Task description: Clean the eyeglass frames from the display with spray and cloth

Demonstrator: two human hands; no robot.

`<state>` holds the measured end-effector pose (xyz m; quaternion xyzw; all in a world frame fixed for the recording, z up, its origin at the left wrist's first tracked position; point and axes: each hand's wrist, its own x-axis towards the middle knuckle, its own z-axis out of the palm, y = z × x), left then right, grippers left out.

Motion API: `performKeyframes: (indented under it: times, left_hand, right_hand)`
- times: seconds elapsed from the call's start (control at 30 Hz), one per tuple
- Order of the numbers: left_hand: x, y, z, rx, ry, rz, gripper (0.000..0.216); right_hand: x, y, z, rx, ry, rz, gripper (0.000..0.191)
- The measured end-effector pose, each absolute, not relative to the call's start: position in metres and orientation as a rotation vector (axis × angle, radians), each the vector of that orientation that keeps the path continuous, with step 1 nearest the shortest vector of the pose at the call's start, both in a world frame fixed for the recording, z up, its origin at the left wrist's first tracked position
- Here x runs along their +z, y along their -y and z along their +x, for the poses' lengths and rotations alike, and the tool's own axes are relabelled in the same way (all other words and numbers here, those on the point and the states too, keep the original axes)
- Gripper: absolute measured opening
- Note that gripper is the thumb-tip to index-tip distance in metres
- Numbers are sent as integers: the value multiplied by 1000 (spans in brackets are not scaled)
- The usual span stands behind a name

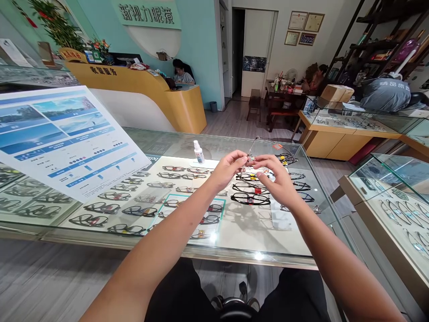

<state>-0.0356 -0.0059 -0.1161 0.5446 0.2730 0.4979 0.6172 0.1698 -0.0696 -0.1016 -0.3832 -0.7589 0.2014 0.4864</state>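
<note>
Both hands are raised over the glass display counter (295, 241) and meet on a thin metal pair of glasses (258, 147). My left hand (228, 169) pinches the frame at its left side. My right hand (279, 179) grips it from the right, fingers curled. The temples of the glasses stick up and away from me. A small white spray bottle (199, 152) stands on the glass just left of the hands. Black-framed glasses (250, 199) lie in the case under the hands.
Rows of glasses (134, 197) fill the case under the glass. A large printed poster (67, 138) leans at the left. A yellow reception desk (161, 94) with a seated person stands behind. Other glass cases (395, 188) stand at the right.
</note>
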Motion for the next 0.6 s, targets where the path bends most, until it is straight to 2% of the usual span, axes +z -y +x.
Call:
performKeyframes:
  times: [0.37, 0.6]
  left_hand:
    - [-120, 23, -20, 1212, -637, 1343, 36]
    - [-121, 26, -15, 1217, -661, 1326, 34]
  right_hand:
    - [-119, 67, 158, 421, 1745, -1023, 33]
    - [-121, 69, 155, 358, 1723, -1093, 28]
